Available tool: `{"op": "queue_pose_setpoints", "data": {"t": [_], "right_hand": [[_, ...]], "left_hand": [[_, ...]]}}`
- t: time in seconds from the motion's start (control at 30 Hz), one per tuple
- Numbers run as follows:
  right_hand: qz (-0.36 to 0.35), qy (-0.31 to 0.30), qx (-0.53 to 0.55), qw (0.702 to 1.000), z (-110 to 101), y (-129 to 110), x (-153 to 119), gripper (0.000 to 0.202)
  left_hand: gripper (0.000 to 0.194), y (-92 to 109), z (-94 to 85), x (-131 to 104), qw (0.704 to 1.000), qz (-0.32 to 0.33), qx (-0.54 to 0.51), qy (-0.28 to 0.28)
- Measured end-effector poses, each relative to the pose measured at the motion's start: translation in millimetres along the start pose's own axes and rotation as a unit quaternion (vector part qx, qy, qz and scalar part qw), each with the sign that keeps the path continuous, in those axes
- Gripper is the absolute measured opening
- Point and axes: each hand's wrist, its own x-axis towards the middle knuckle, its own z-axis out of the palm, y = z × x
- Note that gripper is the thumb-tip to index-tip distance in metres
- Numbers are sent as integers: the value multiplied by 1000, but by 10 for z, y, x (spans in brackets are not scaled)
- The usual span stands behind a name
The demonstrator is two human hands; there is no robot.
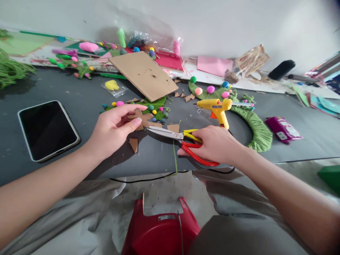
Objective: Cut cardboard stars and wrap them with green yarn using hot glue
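Between the thumb and fingers of my left hand (114, 127) is a small brown cardboard cutout (140, 118) with several rounded points. My right hand (212, 143) grips scissors (166, 132) with one yellow and one red handle. Their blades look nearly closed, and the tips meet the cutout's lower edge. Cardboard scraps (134, 144) lie beneath and beside the cutout. Just behind it are green leaf-like pieces (159, 115) with colourful little balls. Beyond my right hand, a yellow glue gun (216, 108) rests by a green yarn-wrapped ring (259, 131), part of which is hidden.
A tablet or phone (47, 129) lies at the left. A cardboard sheet (145, 74) sits behind my hands, near a small bag with a yellow lump (112, 85). A purple packet (283, 130) is at the right. A black cord (151, 180) hangs along the table's front edge, above a red stool (162, 230).
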Motion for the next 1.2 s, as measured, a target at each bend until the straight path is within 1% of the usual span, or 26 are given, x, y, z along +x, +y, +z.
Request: {"op": "queue_pose_setpoints", "data": {"t": [0.33, 0.6, 0.9, 1.07, 1.2], "right_hand": [[3, 2, 3, 1000, -5, 2, 2, 70], [1, 4, 3, 1000, -2, 1, 1, 68], [-2, 8, -10, 1000, -4, -3, 15, 74], [3, 14, -4, 1000, 16, 7, 19, 71], [2, 16, -14, 1000, 21, 15, 22, 65]], "left_hand": [[32, 3, 0, 2, 1000, 2, 4, 5], [31, 0, 3, 10, 1000, -7, -5, -2], [31, -17, -4, 13, 1000, 2, 18, -2], [31, -30, -3, 16, 1000, 2, 31, -3], [31, -28, 4, 17, 999, 1, 36, -5]]}}
